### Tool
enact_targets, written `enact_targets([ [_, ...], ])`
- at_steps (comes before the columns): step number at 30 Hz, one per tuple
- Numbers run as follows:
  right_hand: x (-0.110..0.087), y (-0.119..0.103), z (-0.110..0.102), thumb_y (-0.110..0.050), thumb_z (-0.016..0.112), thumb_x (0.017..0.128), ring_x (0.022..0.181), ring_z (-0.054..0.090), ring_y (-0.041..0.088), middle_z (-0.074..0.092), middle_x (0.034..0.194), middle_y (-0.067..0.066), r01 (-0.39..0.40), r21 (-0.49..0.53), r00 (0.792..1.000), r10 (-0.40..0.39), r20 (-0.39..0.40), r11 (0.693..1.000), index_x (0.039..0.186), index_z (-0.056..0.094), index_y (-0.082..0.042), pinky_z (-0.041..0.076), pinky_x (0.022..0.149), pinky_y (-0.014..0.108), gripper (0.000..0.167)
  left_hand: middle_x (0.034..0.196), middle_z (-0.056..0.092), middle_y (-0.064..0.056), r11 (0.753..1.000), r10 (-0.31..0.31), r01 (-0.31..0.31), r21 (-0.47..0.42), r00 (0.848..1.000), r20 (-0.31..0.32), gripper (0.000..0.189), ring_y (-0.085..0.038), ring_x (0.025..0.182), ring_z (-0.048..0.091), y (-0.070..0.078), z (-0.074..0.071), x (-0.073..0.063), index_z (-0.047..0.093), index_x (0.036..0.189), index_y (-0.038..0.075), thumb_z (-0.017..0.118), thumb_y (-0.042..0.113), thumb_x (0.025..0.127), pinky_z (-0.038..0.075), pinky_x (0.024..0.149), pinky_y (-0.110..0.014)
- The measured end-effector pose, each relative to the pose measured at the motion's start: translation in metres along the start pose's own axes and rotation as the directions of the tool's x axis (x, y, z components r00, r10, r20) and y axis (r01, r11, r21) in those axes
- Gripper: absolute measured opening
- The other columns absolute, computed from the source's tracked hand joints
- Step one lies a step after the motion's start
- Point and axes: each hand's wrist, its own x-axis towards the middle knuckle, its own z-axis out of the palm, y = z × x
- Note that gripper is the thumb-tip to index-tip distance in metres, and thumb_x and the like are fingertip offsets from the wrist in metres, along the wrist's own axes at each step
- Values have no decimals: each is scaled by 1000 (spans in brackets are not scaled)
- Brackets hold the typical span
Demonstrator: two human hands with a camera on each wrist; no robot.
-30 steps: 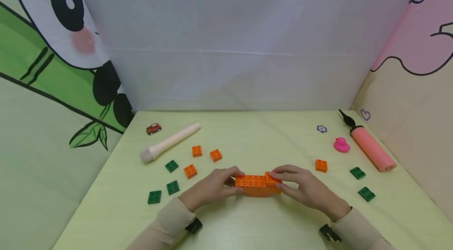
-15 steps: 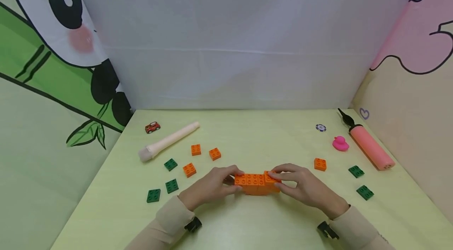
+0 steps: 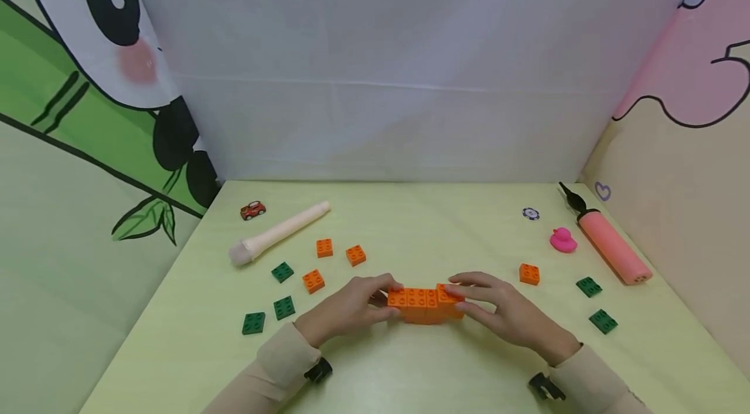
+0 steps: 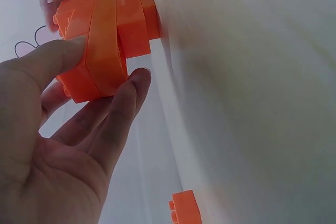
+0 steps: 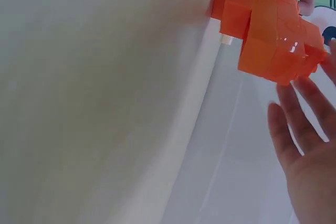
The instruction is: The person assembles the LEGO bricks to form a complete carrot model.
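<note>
Orange bricks are joined into a long block piece (image 3: 418, 311), which is located at the middle of the pale table (image 3: 398, 378), between the two hands. By the left hand (image 3: 354, 305) the left end of this piece is gripped, with the thumb on the near side and the fingers on the far side. By the right hand (image 3: 504, 310) the raised brick (image 3: 444, 294) at the right end is reached with the fingertips; whether it is pinched or only touched cannot be told. In both wrist views, narrower bricks are seen joined under the piece, on the side of the table. Whether the table is touched by them cannot be told.

To the left of the hands, three loose orange bricks (image 3: 313, 281) and three green bricks (image 3: 284, 308) are scattered. Behind them a pale stick (image 3: 284, 232) with a grey end is laid slantwise, and near it a small red toy car (image 3: 253, 210) is placed. To the right, one orange brick (image 3: 529, 275) and two green bricks (image 3: 603, 321) are seen. Farther back, a round chip (image 3: 530, 213), a pink duck (image 3: 563, 241) and a pink cylinder (image 3: 614, 247) with a black tip are found.
</note>
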Motion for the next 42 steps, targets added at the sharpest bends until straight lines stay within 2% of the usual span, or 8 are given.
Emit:
enact_targets([
  [6, -14, 26, -19, -25, 66, 98, 125, 56, 24, 58, 138, -3, -119, -87, 988, 110, -106, 989, 140, 59, -28, 52, 95, 51, 42, 123, 65, 7, 1000, -8, 8, 4, 1000, 7, 29, -5, 102, 63, 1, 1, 0, 61, 122, 27, 69, 33, 95, 53, 89, -25],
  [9, -20, 43, -35, -17, 71, 94, 121, 58, 30, 60, 135, 5, -154, -152, 982, 134, -137, 976, 139, 60, -21, 52, 93, 53, 46, 124, 65, 7, 1000, -13, 13, 4, 1000, 10, 29, -4, 102, 63, 2, 0, 0, 62, 123, 27, 69, 33, 95, 53, 89, -25],
  [12, -27, 57, -49, -14, 72, 92, 122, 55, 38, 59, 134, 15, -227, -193, 970, 205, -129, 954, 139, 59, -13, 49, 95, 59, 49, 124, 65, 8, 1000, -17, 17, 8, 1000, 14, 30, -4, 102, 63, 3, -1, 0, 62, 124, 27, 69, 33, 95, 53, 89, -25],
  [16, -35, 71, -61, -19, 72, 93, 125, 49, 47, 56, 136, 25, -356, -211, 935, 349, -71, 911, 142, 54, -6, 42, 99, 65, 54, 124, 65, 7, 1000, -7, 7, 17, 1000, 16, 32, -5, 103, 63, 2, -1, 1, 61, 125, 26, 69, 33, 95, 53, 89, -25],
  [21, -41, 81, -61, -25, 70, 93, 118, 53, 49, 56, 133, 29, -461, -211, 881, 473, 4, 862, 140, 54, 0, 44, 95, 66, 56, 124, 66, 7, 1000, -7, 7, 16, 1000, 15, 32, -5, 102, 63, -1, 0, 2, 61, 125, 27, 69, 35, 95, 53, 87, -24],
  [26, -41, 86, -59, -17, 68, 94, 110, 59, 44, 61, 127, 27, -488, -179, 867, 498, 17, 854, 134, 58, 5, 50, 90, 61, 47, 123, 66, 8, 1000, -12, 12, 24, 1000, 14, 33, -3, 102, 63, -3, 1, 1, 61, 126, 27, 68, 36, 95, 53, 87, -24],
  [33, -40, 86, -62, -22, 68, 94, 107, 59, 44, 62, 123, 29, -547, -187, 825, 563, 43, 816, 135, 58, 1, 52, 86, 59, 48, 123, 66, 7, 1000, -8, 8, 25, 1000, 14, 33, -3, 101, 63, -2, 1, 0, 61, 126, 27, 69, 35, 95, 53, 88, -24],
  [42, -40, 88, -63, -18, 71, 92, 101, 61, 38, 67, 116, 22, -529, -205, 841, 541, 4, 824, 127, 64, 1, 51, 86, 57, 41, 123, 65, 8, 1000, -14, 13, 26, 1000, 10, 33, -3, 102, 63, 0, 0, 0, 61, 126, 27, 68, 35, 95, 53, 88, -24],
])
